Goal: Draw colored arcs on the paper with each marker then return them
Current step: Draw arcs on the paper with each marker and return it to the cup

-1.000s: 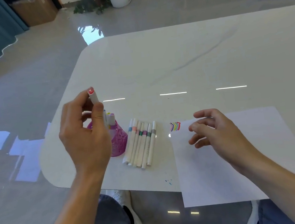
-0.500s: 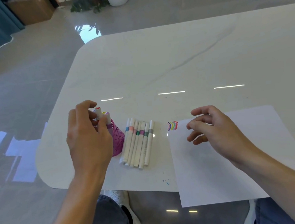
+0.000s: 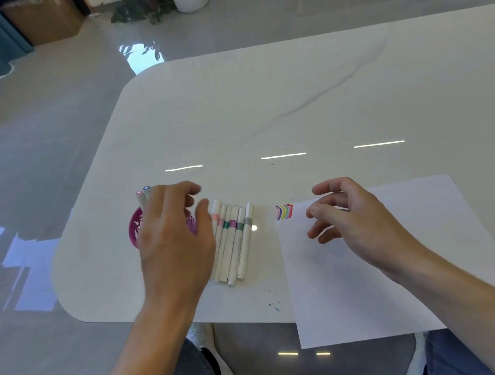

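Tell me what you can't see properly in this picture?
- Pink cup: mostly behind the left hand, head view.
- Leftmost markers: covered by that hand's thumb.
- Paper: part lies under the right hand.
- Arcs: too small to count surely.

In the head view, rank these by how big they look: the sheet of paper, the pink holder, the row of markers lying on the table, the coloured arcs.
1. Sheet of paper
2. Row of markers
3. Pink holder, though the left hand covers most of it, so its place against the markers is unsure
4. Coloured arcs
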Demonstrator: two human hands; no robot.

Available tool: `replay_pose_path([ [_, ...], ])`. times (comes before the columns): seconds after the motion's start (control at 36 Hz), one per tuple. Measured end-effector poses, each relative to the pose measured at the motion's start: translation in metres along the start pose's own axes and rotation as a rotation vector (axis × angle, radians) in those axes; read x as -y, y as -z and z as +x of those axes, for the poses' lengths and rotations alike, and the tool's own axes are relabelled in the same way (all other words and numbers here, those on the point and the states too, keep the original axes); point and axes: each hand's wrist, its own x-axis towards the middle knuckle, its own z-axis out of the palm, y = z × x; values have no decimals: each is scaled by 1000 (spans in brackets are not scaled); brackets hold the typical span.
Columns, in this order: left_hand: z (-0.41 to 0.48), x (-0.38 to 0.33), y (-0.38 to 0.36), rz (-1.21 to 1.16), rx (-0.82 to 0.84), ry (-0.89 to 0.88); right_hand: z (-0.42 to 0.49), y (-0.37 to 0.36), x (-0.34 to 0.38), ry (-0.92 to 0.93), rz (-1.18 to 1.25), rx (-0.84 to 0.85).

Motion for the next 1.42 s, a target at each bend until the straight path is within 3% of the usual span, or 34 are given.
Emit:
replay_pose_path([
  [0.17, -22, -14, -31, 88, 433, 44, 0, 3, 0, -8, 8, -2],
  [0.22, -27, -14, -40, 137, 497, 77, 0, 4, -1, -9, 6, -5],
  [0.56, -25, -23, -62, 337, 506, 58, 2, 7, -4, -12, -36, 4],
  [0.78, -25, -30, -65, 342, 505, 79, -1, -2, -16, -51, -132, 95],
  [0.92, -20, -31, -65, 193, 487, 116, 0, -4, -20, -54, -199, 132],
  [1.17, -30, -54, -71, -520, 531, 251, 4, 3, -12, 5, -127, 118],
  [1.42, -27, -59, -72, -501, 562, 210, 4, 17, -12, 130, -228, 98],
])
